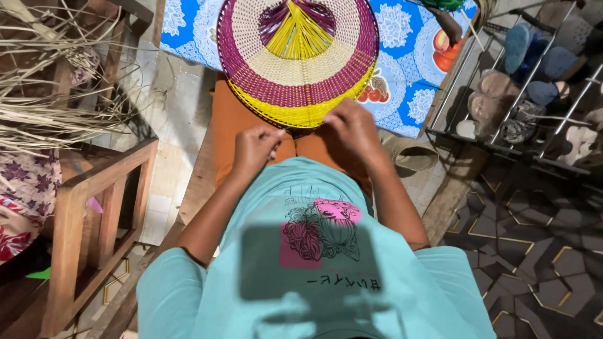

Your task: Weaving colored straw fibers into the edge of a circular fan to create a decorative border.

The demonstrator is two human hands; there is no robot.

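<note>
The round woven fan (pixel 298 59), resting on the person's lap, looks nearly finished, with only its near yellow rim under work, pinched by the left hand (pixel 254 145) and right hand (pixel 353 127).

The round woven straw fan (pixel 298 59) is showing cream, purple and yellow rings. The flat cloth (pixel 408 56) under it is showing bright blue with white flowers. The person's soft shirt (pixel 314 263) is showing teal with a pink picture.
</note>
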